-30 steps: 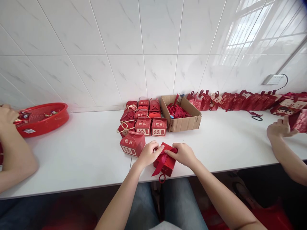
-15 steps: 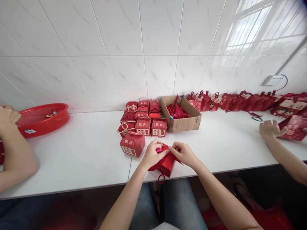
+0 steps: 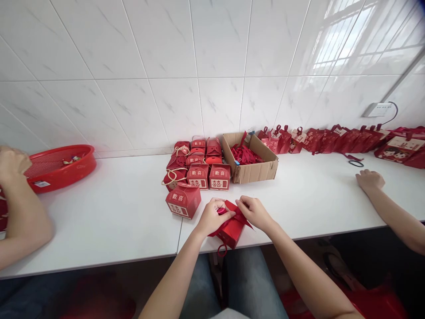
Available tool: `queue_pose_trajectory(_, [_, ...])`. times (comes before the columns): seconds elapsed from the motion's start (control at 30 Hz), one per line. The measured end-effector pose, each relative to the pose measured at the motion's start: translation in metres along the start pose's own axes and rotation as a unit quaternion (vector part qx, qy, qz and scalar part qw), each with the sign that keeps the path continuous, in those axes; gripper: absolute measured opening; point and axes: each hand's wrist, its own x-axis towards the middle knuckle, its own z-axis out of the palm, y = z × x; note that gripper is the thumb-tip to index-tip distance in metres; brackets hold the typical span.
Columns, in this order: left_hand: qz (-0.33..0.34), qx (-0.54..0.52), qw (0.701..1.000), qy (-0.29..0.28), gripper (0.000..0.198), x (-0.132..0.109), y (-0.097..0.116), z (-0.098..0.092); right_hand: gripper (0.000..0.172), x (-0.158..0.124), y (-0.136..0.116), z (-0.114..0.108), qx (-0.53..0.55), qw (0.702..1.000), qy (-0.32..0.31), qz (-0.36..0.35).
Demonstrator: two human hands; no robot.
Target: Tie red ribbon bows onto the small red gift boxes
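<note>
On the white tabletop (image 3: 126, 212), left hand (image 3: 211, 218) and right hand (image 3: 256, 213) both pinch one ribbon (image 3: 240, 217) atop one red box (image 3: 233, 234)

Two hands (image 3: 213, 217) at one red box (image 3: 233, 233), one cardboard carton (image 3: 255, 173), one red basket (image 3: 68, 176)

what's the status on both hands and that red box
Left hand pinching ribbon; right hand at ribbon, grip unclear. Red box under ribbon, near table edge. Printed box close by left hand, not blocking.
</note>
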Motion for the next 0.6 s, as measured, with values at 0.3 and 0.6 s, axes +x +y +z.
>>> queue_pose_trajectory(0.3, [0.005,-0.01,1.0,-0.018,0.031,-0.003,0.001,0.001,0.036,0.002,0.012,0.004,0.018,1.0,-0.001,0.001])
queue_pose_trajectory(0.6, [0.02,-0.002,0.999,-0.033,0.024,0.0,0.004,0.0,0.04,0.008,0.021,0.009,0.068,0.997,0.03,0.01])
